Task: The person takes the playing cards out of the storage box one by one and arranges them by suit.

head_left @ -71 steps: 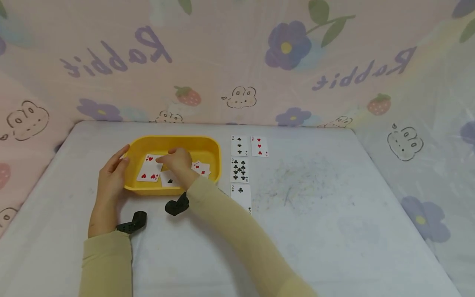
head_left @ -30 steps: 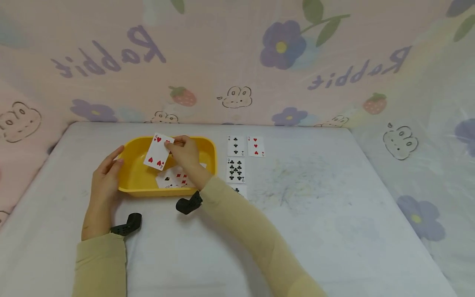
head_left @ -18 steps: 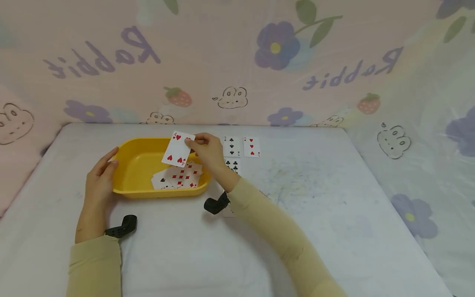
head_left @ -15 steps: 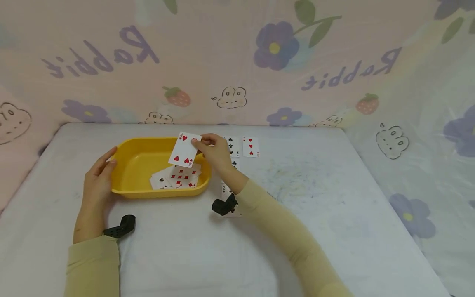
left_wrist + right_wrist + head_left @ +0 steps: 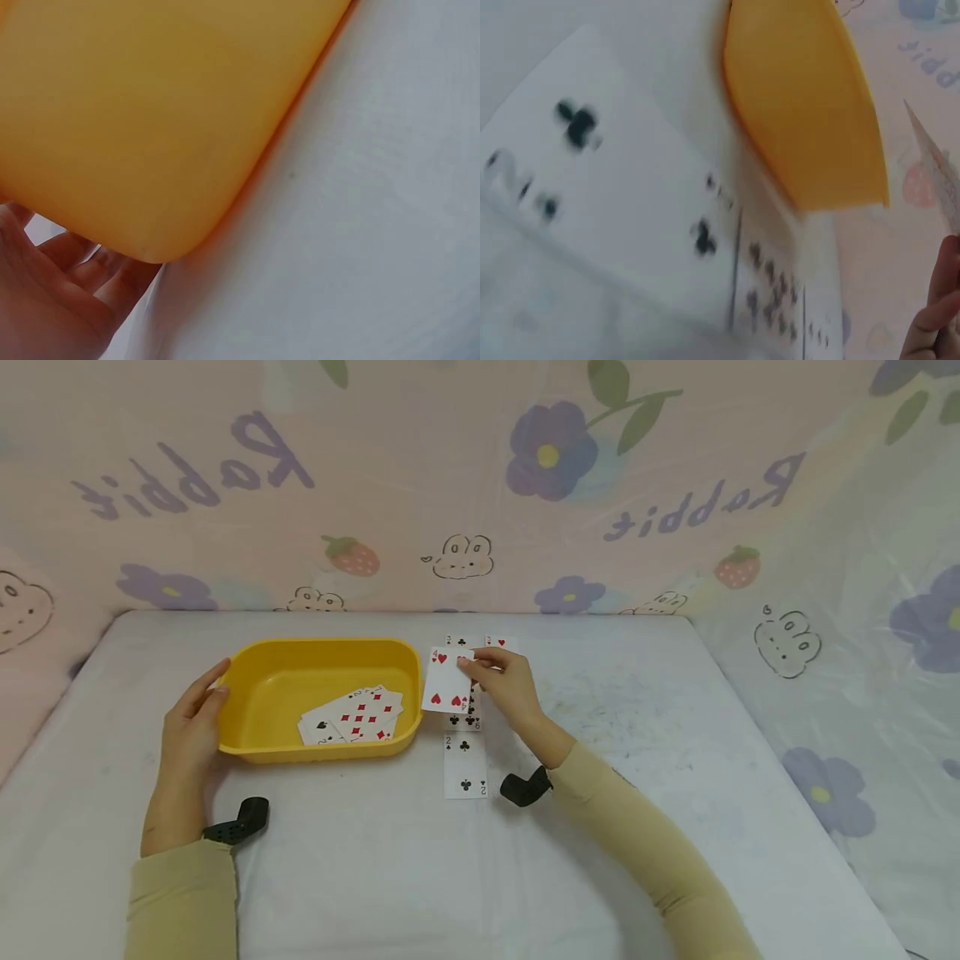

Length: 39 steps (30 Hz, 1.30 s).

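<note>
Four of hearts (image 5: pixel 447 680) hangs from the right hand (image 5: pixel 508 682), pinched at its upper right corner and held above the clubs column — nine (image 5: pixel 463 718) and two (image 5: pixel 465 764) — just right of the yellow tub (image 5: pixel 247 670). Left hand (image 5: pixel 191 731) lies flat-fingered against the tub's left wall.

Left wrist: straight fingers (image 5: pixel 71 262) beside the tub (image 5: pixel 150 112).

Right wrist — blurred: card edge (image 5: pixel 934 161) at the fingertips (image 5: pixel 934 315), clubs (image 5: pixel 615 195) below.

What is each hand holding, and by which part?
Right hand pinches the white four-of-hearts playing card at its top right corner. Left hand rests against the yellow plastic tub, holding nothing.
</note>
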{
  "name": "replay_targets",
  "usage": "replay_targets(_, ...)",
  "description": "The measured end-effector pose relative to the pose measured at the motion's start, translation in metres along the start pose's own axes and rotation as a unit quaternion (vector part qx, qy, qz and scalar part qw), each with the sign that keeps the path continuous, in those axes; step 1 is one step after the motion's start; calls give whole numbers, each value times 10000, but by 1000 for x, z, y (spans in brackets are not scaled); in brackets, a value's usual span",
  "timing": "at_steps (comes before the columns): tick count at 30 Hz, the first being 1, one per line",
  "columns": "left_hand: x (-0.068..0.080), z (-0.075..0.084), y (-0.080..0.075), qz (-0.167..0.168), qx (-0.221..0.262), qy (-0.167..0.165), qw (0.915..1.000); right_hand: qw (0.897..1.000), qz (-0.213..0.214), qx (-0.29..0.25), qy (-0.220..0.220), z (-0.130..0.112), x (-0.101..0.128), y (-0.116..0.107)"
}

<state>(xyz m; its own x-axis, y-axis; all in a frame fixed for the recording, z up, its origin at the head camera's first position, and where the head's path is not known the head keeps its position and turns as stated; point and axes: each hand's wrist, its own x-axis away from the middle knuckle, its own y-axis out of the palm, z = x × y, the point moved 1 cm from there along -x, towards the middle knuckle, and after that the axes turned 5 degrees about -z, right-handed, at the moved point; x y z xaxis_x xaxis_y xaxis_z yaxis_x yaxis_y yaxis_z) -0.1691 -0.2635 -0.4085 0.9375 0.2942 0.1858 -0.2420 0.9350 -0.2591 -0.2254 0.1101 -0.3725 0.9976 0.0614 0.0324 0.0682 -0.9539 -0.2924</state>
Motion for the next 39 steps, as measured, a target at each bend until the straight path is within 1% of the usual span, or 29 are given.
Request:
replay_targets(1, 0, 0, 0, 14, -81, -4, 10000, 10000, 60, -19, 18, 4, 0, -5)
replay_targets(3, 0, 0, 0, 16, -68, -11, 10000, 9999, 143, -31, 41, 12, 1, -14)
replay_targets(11, -1, 0, 0, -15, 406, -59, 9992, 9992, 310, 182, 163, 39, 3, -41)
replay_targets(14, 0, 0, 0, -7, 503, -14, 9987, 9984, 377, 290, 321, 47, 3, -48)
replay_targets(17, -1, -1, 0, -17, 621, -67, 9980, 9973, 381, 351, 519, 55, 3, -55)
replay_targets(21, -1, -1, 1, -20, 542, -230, 9983, 9958, 338, 434, 729, 63, -1, -63)
replay_targets(24, -1, -1, 2, -3, 393, -265, 9989, 9949, 315, 566, 776, 66, -4, -66)
replay_targets(26, -1, 0, 2, 8, 374, -250, 9990, 9934, 293, 774, 794, 67, -6, -66)
replay_targets(29, 0, 1, 1, 10, 446, -160, 9989, 9883, 239, 1274, 798, 66, -8, -63)
replay_targets(32, 1, 1, 1, -20, 612, -62, 9981, 9808, 198, 1787, 753, 63, -8, -60)
replay_targets(36, 2, 2, 1, -61, 868, 19, 9962, 9731, 156, 2219, 594, 59, -8, -57)
replay_targets(39, 2, 2, 1, -74, 857, 33, 9963, 9656, 131, 2550, 493, 57, -10, -56)
